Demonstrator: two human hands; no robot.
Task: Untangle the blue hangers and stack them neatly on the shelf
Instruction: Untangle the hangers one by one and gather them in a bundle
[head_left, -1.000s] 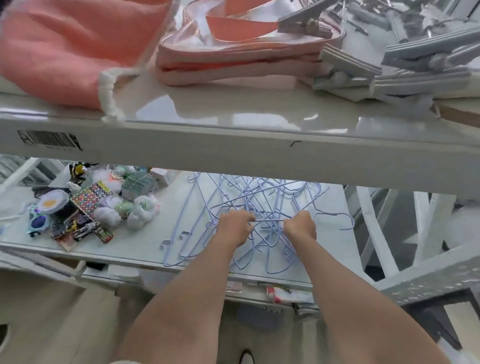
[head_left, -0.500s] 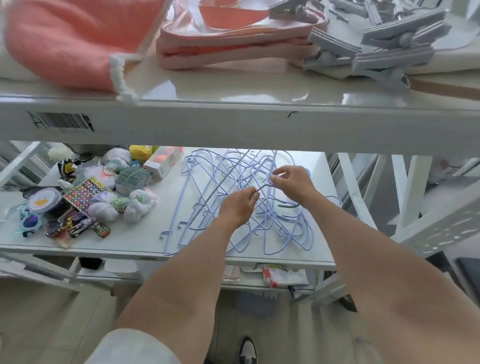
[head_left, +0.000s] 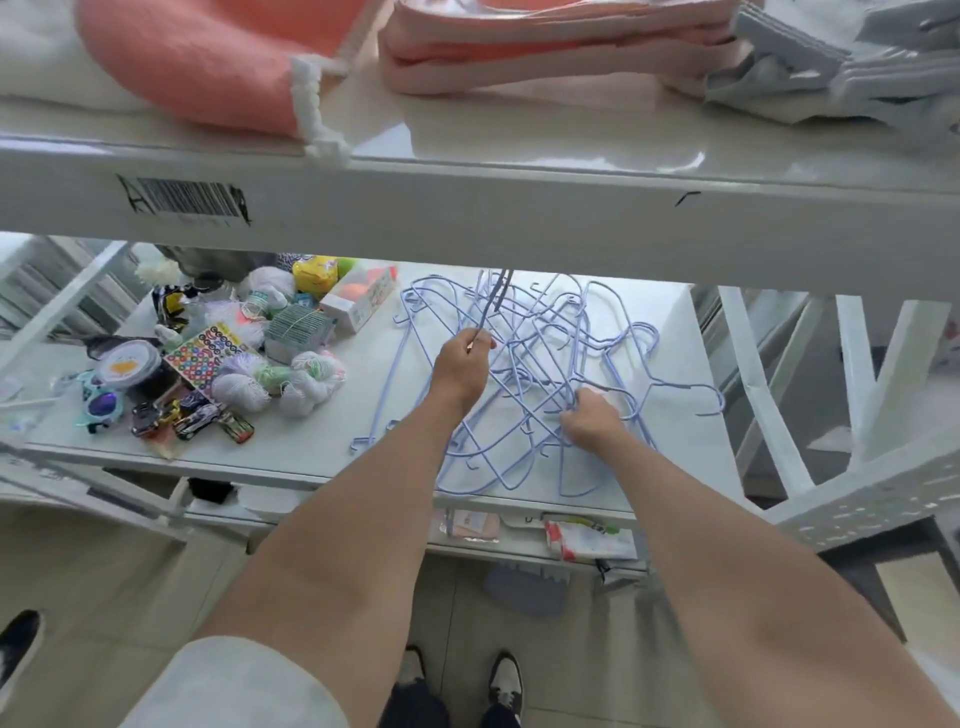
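Note:
A tangle of thin blue wire hangers (head_left: 545, 364) lies on the white middle shelf (head_left: 322, 452), under the upper shelf's front beam. My left hand (head_left: 462, 364) is closed on one hanger's wire and holds it tilted up out of the pile, its top end near the beam. My right hand (head_left: 589, 421) presses down into the pile's near right part, fingers closed around several wires. One hanger hook (head_left: 706, 397) sticks out to the right of the pile.
Left of the hangers sits a clutter of yarn balls (head_left: 306, 384), a sticker sheet (head_left: 208, 356), toy cars (head_left: 192, 418) and small boxes (head_left: 358, 299). The upper shelf (head_left: 467, 208) carries a pink cushion (head_left: 208, 62), pink hangers and grey clip hangers (head_left: 831, 62). A lower shelf holds packets.
My left hand has risen and shifted left, lifting one hanger out of the tangle. My right hand dropped toward the near right of the pile. The camera has tilted down.

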